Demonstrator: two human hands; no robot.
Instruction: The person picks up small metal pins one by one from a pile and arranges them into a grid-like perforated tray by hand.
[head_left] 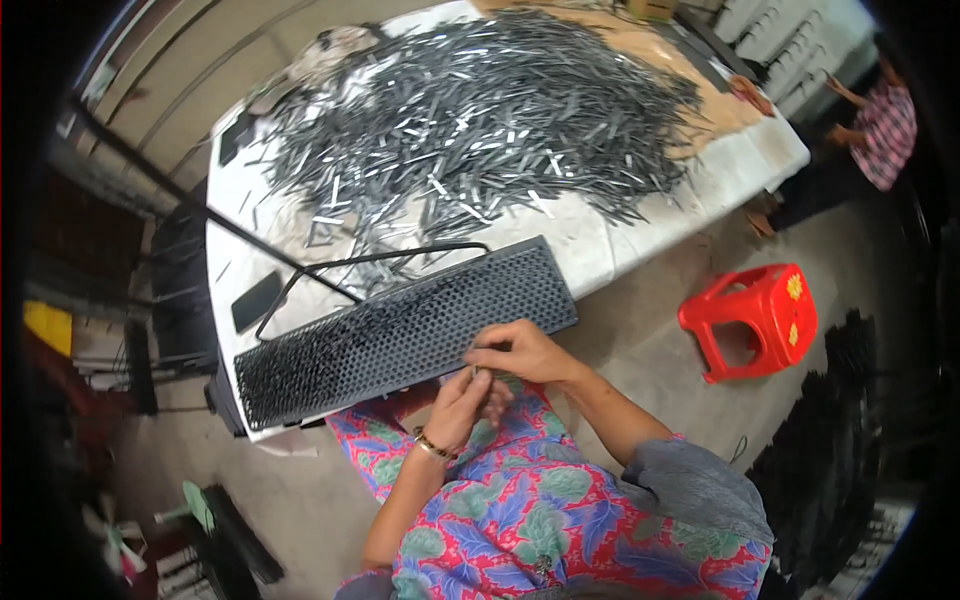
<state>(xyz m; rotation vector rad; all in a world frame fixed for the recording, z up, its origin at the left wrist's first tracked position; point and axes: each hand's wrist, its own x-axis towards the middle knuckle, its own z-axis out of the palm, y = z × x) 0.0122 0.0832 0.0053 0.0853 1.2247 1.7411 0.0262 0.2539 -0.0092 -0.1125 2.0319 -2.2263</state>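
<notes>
In front of me lies a long dark board [400,335] full of small round holes, set at a slant along the table's near edge. Its left part is packed with small dark pieces; toward the right the holes show plainly. My right hand [530,352] is closed in a pinch just over the board's near edge. Below it and close by, my left hand [462,408] has thumb and forefinger pressed together; whatever lies between the fingers is too small to name. A large heap of thin, dark, shiny strips [500,115] covers much of the table beyond the board.
A white-covered table [740,165] carries everything. A thin black bent rod [400,257] runs behind the board, near a flat black rectangular object [258,301]. To the right stands a red plastic stool [765,315]; another person [885,135] is farther off. Dark bundles [820,460] lie lower right.
</notes>
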